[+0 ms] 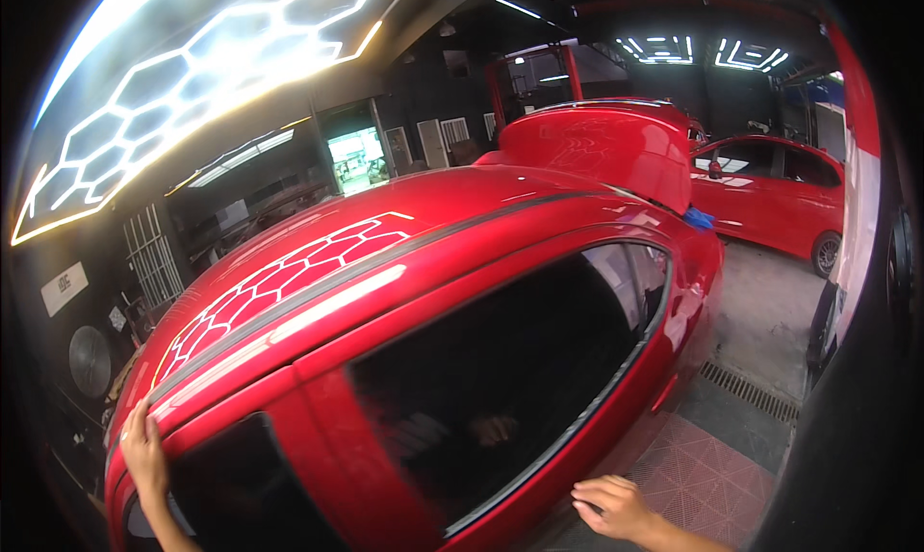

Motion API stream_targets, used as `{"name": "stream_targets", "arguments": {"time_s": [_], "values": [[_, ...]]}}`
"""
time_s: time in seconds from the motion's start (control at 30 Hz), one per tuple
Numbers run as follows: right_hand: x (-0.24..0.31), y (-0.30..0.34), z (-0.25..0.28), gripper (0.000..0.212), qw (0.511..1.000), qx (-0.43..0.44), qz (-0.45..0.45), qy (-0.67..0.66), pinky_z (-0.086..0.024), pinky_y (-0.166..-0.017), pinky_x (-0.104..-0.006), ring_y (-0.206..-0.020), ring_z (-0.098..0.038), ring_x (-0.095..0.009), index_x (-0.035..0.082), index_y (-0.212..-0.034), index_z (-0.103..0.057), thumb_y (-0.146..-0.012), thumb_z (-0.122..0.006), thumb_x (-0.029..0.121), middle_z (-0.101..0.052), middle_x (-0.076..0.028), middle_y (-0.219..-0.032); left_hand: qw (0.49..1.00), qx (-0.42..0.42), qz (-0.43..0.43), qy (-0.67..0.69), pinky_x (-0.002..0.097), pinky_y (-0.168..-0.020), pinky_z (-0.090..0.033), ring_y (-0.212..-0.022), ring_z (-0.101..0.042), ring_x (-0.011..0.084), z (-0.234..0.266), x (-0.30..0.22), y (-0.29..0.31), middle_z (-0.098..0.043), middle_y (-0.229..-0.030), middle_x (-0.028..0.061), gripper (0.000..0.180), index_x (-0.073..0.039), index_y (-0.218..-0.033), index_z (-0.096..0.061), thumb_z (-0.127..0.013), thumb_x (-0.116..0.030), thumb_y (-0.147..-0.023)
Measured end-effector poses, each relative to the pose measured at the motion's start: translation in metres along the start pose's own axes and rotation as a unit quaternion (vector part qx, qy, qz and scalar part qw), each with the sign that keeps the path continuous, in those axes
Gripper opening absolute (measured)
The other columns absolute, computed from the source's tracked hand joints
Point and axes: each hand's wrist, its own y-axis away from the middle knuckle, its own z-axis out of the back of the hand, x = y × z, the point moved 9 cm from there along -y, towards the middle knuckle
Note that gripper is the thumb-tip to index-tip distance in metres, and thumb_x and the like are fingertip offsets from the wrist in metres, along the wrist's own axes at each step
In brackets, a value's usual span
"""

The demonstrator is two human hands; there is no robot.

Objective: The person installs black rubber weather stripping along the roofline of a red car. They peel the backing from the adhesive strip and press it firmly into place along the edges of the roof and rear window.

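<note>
A glossy red car (332, 408) fills the middle, seen from its side. At the far left, my left hand (144, 456) touches the roof edge above the front door window, fingers stretched upward along it. My right hand (614, 509) is at the lower right, beside the door below the dark rear window (500, 369). Its fingers are curled in toward the thumb, and whatever may be between them is hidden. Whether this hand touches the door I cannot tell. A dark trim strip (385, 246) runs along the roof, which reflects hexagonal lights.
The car's raised trunk lid (597, 148) stands at the back, with a blue cloth-like item (698, 219) near its corner. Another red car (770, 191) is parked behind. A floor drain grate (751, 390) and reddish floor tiles (703, 465) lie to the right. Hexagonal lights (192, 80) hang overhead.
</note>
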Motion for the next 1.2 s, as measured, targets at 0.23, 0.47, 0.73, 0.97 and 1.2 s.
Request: {"name": "stream_targets", "arguments": {"time_s": [0.23, 0.47, 0.73, 0.97, 1.2], "values": [[-0.149, 0.121, 0.205, 0.014, 0.971, -0.101, -0.218, 0.001, -0.063, -0.096, -0.0486, -0.104, -0.079, -0.040, 0.004, -0.109, -0.086, -0.097, -0.083, 0.011, -0.084, -0.019, -0.112, 0.985, 0.053, -0.140, -0.084, 0.0577, -0.126, -0.038, -0.144, -0.059, 0.0443, -0.142, -0.444, 0.015, -0.067, -0.149, 0.0273, 0.081, 0.004, -0.156, -0.057, -0.064, -0.061, -0.108], [-0.252, 0.234, 0.342, 0.017, 0.937, -0.096, -0.329, 0.069, -0.062, -0.099, -0.0493, -0.107, -0.079, -0.039, 0.005, -0.113, -0.086, -0.099, -0.082, 0.013, -0.084, -0.018, -0.112, 0.979, 0.078, -0.151, -0.112, 0.0628, -0.129, -0.033, -0.153, -0.053, 0.0479, -0.223, -0.732, 0.000, -0.060, -0.158, 0.0268, 0.103, 0.003, -0.160, -0.052, -0.059, -0.081, -0.101], [-0.370, 0.285, 0.399, 0.026, 0.870, 0.026, -0.491, 0.035, -0.061, -0.099, -0.0516, -0.109, -0.078, -0.045, 0.002, -0.116, -0.084, -0.103, -0.079, 0.024, -0.083, -0.022, -0.114, 0.972, 0.033, -0.191, -0.132, 0.0647, -0.126, -0.036, -0.145, -0.055, 0.0513, -0.301, -0.894, 0.020, -0.061, -0.152, 0.0312, 0.094, 0.002, -0.151, -0.057, -0.063, -0.077, -0.101], [-0.586, 0.264, 0.423, 0.034, 0.888, 0.009, -0.456, -0.058, -0.064, -0.089, -0.0422, -0.098, -0.083, -0.032, -0.003, -0.119, -0.083, -0.099, -0.085, 0.025, -0.084, -0.019, -0.105, 0.976, 0.035, -0.173, -0.126, 0.0613, -0.130, -0.032, -0.146, -0.053, 0.0436, -0.346, -1.016, 0.036, -0.060, -0.147, 0.0228, 0.080, -0.005, -0.153, -0.059, -0.068, -0.066, -0.102], [-0.794, 0.704, 0.460, 0.040, 0.572, 0.114, -0.809, 0.067, -0.062, -0.083, -0.0453, -0.089, -0.079, -0.031, 0.000, -0.116, -0.083, -0.099, -0.084, 0.036, -0.082, -0.018, -0.099, 0.974, 0.009, -0.064, -0.215, 0.0605, -0.124, -0.039, -0.145, -0.058, 0.0414, -0.390, -0.993, 0.002, -0.060, -0.154, 0.0190, 0.062, -0.013, -0.159, -0.059, -0.056, -0.057, -0.114]]}}
